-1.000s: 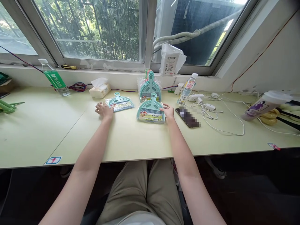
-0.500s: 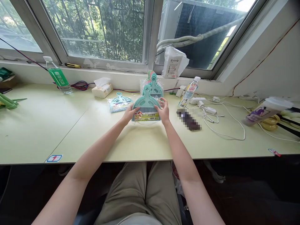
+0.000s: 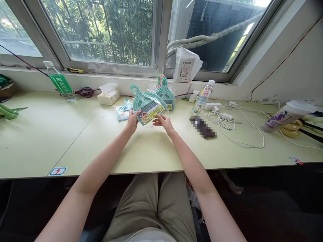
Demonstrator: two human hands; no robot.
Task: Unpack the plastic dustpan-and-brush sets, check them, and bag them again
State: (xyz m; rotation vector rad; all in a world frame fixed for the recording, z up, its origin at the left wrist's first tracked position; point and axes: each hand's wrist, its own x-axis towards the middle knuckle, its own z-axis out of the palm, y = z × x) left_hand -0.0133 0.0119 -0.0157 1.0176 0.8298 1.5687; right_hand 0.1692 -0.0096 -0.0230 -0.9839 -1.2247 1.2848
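My left hand (image 3: 133,121) grips the lower left corner of a mint-green dustpan and brush set (image 3: 148,106) in clear wrap with a yellow label. Held above the table, the set is tilted, its handle pointing up and left. By its lower right edge is my right hand (image 3: 164,123), fingers stretched out and slightly apart; whether they touch the wrap, I cannot tell. Behind stands a stack of similar dustpan sets (image 3: 166,93), mint ones in front and other colours behind. A flat wrapped set (image 3: 122,111) lies on the table, partly hidden by the held one.
A tissue pack (image 3: 109,96) and a green-labelled bottle (image 3: 62,84) are at the back left. To the right are a drink bottle (image 3: 203,96), a blurred dark object (image 3: 203,127), white cables (image 3: 248,146) and a tilted cup (image 3: 287,116). The table's front edge (image 3: 151,173) is near my lap.
The dustpan set has turned counterclockwise from upright and shifted left, with my left hand still gripping it. My right hand has come off its right side and moved lower and left.
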